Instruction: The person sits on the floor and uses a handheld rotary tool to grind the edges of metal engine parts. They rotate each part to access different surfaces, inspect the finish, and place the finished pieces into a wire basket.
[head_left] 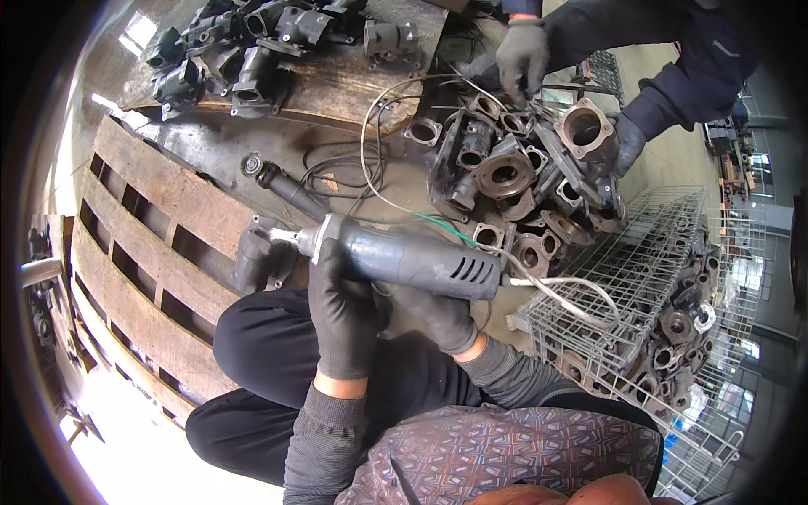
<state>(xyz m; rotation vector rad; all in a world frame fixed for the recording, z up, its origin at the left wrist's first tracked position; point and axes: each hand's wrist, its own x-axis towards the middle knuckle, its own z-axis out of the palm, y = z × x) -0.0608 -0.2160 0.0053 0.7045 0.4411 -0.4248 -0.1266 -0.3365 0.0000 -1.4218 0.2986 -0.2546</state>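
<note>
A blue-grey die grinder [421,259] lies crosswise in front of me, its metal nose pointing left. My left hand [343,316], in a dark grey glove, is closed around its front end. Under the body, my right hand [439,318], gloved alike, supports the tool; its fingertips are hidden. The bit reaches to a dark metal casting [259,261] by my knee; whether they touch I cannot tell. A white power cable [568,290] leaves the grinder's rear. Beyond the tool, an angle grinder [290,192] rests on the floor.
A slatted wooden pallet [160,215] stands at left. Several castings [252,76] sit on a wooden board [362,88] behind. Ahead right is a casting pile [505,172]; a co-worker's gloved hands [522,59] reach there. A wire basket [606,244] holds more castings. Cables [341,168] loop across the floor.
</note>
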